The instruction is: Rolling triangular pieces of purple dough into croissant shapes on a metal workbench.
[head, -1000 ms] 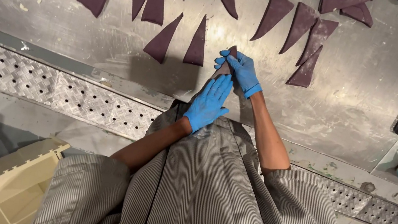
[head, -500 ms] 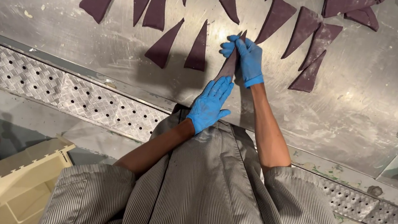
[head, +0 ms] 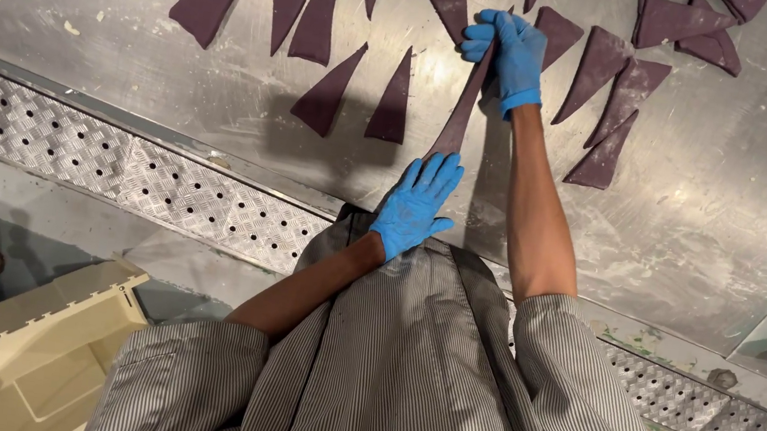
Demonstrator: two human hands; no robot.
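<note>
At frame centre, the right hand point(head: 512, 54) pinches the wide end of a dough strip point(head: 462, 118) while the left hand point(head: 416, 202), fingers spread flat, pins its narrow end (apparently to stretch it). Cut triangles point(head: 328, 97) lie spaced apart on the table point(head: 696, 215).

Two blue-gloved hands hold a long dark dough strip point(head: 462, 118) over the steel table point(head: 696, 215): right hand point(head: 510, 56) pinching its far end (fingers curled), left hand point(head: 416, 205) at its near end.
</note>
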